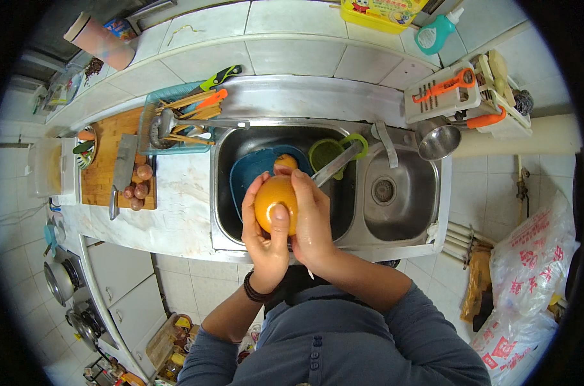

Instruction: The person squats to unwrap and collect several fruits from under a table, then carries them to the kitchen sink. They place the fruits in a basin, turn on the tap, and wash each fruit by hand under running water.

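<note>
Both my hands hold one wet orange (272, 205) above the large basin of a steel sink (350, 227). My left hand (267, 241) cups its left and lower side, the thumb across the front. On the right side, my right hand (313, 217) presses its fingers and palm against the peel. Behind the fingertips, another orange fruit (285, 162) shows in a blue plastic basin (246, 169), partly hidden by my hands. A green strainer (326, 153) sits to the right of that basin, under the metal faucet spout (337, 163).
Left of the sink, a wooden cutting board (106, 178) holds a cleaver (126, 164) and several round purplish-brown fruits (141, 190). A teal utensil basket (176, 149) stands beside the sink. The faucet spout reaches close to my right hand. A ladle (439, 142) hangs at the right.
</note>
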`<state>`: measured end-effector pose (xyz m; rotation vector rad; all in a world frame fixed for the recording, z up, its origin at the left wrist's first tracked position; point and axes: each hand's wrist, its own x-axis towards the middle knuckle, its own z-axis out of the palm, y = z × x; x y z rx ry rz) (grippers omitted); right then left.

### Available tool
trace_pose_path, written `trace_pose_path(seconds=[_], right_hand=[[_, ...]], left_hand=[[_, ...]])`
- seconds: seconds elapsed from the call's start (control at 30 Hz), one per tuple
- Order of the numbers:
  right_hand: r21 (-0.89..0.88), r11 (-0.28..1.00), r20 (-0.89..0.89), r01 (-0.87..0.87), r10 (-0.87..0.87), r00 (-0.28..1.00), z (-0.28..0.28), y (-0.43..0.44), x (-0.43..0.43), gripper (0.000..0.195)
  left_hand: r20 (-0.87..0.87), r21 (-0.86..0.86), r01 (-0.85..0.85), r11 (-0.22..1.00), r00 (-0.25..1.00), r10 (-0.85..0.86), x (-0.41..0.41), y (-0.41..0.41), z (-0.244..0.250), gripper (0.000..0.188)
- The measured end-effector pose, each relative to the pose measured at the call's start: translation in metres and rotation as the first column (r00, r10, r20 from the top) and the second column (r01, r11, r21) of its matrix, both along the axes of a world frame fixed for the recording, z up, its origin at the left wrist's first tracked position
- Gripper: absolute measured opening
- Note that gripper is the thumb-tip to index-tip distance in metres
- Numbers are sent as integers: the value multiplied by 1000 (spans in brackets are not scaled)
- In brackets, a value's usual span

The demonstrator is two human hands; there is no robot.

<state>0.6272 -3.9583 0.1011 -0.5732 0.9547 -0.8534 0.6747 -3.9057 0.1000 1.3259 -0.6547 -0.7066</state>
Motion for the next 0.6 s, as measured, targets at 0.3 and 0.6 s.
trace_pose_path(seconds=[0.3,0.6], right_hand=[[-639,751,-288,-165,-34,957,-7,18,-13,42],[-653,666,-188,-361,319,929,6,8,-36,68]], left_hand=[[-50,76,68,995,997,-65,20,-2,4,37],[-138,-23,-6,1000,990,3,30,-9,13,53]])
